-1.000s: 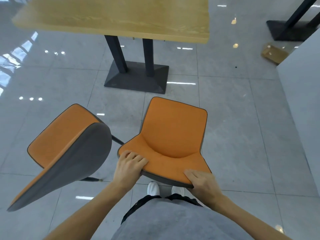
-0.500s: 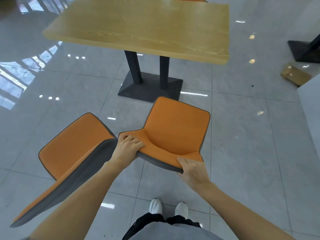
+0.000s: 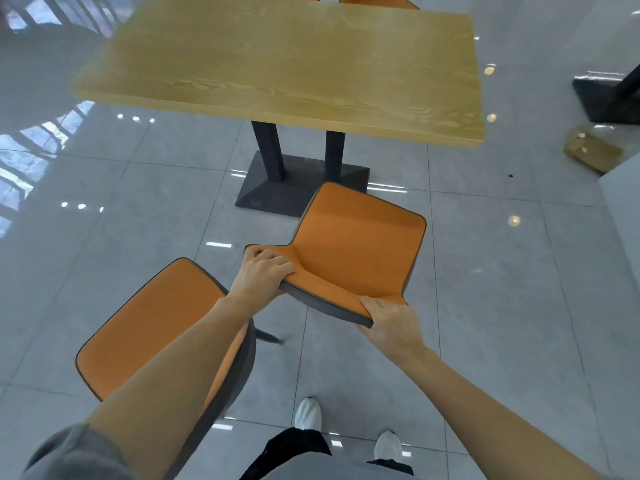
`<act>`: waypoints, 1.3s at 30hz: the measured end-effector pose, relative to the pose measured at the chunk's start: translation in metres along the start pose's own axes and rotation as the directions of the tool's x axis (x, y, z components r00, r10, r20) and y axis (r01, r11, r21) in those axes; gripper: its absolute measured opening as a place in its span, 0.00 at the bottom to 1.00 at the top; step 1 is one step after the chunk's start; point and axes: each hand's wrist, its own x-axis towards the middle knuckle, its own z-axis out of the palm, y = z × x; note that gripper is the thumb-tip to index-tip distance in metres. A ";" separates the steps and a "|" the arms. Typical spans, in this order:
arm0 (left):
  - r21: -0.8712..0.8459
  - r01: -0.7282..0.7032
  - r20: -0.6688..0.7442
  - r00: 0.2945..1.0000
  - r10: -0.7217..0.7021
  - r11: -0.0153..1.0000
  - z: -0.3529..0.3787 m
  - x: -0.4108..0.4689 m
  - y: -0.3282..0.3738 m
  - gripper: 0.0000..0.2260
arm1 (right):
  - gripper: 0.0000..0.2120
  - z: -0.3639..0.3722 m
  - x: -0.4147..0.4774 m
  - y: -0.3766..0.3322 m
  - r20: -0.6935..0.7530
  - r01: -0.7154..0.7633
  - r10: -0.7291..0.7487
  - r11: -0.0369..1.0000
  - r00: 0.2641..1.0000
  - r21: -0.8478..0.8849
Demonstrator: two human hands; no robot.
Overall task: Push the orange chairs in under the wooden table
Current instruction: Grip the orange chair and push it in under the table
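An orange chair (image 3: 360,244) with a grey shell stands in front of me, its seat facing the wooden table (image 3: 284,64). My left hand (image 3: 261,275) grips the left end of its backrest top. My right hand (image 3: 389,322) grips the right end. The front edge of the seat reaches the table's dark base (image 3: 301,192) but lies short of the tabletop's near edge. A second orange chair (image 3: 152,327) stands to the left, turned at an angle, partly hidden by my left forearm.
Two more orange chairs (image 3: 377,0) show at the table's far side. A cardboard box (image 3: 592,152) lies on the tiled floor at right, near another table's dark base (image 3: 606,102). A pale counter edge (image 3: 623,202) rises at far right. My white shoes (image 3: 308,414) stand behind the chair.
The held chair has slid forward toward the table base, and I have stepped after it. My arms have stretched out. The left chair has stayed where it was.
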 end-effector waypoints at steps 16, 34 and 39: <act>-0.043 -0.033 -0.016 0.999 0.033 0.999 -0.003 0.042 -0.080 0.12 | 0.09 0.018 0.067 -0.034 -0.024 -0.047 0.047 0.999 0.999 -0.021; 0.229 0.100 0.088 0.988 -0.124 0.968 -0.023 0.027 -0.043 0.10 | 0.16 -0.011 0.062 -0.062 0.110 -0.071 0.084 0.990 0.990 -0.124; 0.158 0.195 -0.039 0.981 -0.191 0.968 -0.049 -0.007 -0.013 0.08 | 0.09 -0.033 0.050 -0.094 0.013 0.111 -0.110 0.989 0.994 -0.100</act>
